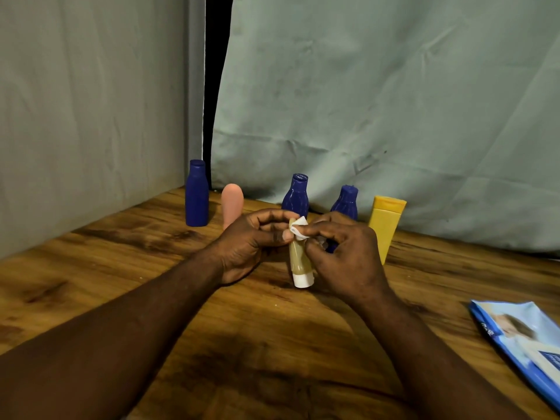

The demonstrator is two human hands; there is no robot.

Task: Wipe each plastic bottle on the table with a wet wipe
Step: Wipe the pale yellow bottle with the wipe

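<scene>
- Wiping step, mid-task: the small beige tube (298,260) with the white cap is between my hands at the middle of the table (121,268). Its cap end points down at 6 o'clock. I can't tell if the cap touches the wood.
- My left hand (254,244) comes in from 9 o'clock, fingers curled round the tube's upper end, gripping it steady.
- My right hand (348,259) comes in from 3 o'clock and pinches the wet wipe (300,230) between thumb and fingertips, pressing it on the tube's top.
- The wipe is bunched small, and only a white corner shows, at 12 o'clock of the tube.
- Behind my hands, a row runs from 10 to 2 o'clock: tall blue bottle (197,194), pink bottle (232,203), middle blue bottle (296,194), right blue bottle (345,201), yellow bottle (386,225). All are standing, and my knuckles partly hide the two blue ones nearest me.
- The wipe pack (521,338) lies flat at 4 o'clock, well apart from my hands.
- Judgement: the tube is only partly done, since the wipe sits at its top and the lower body and cap look unreached. I can't tell which bottles in the row are clean.
- Next move, my guess: drag the wipe down toward the cap and turn the tube with the left hand so the far side gets covered. Keep the grip light, as the tube looks soft. Then set it down and take one from the row.
</scene>
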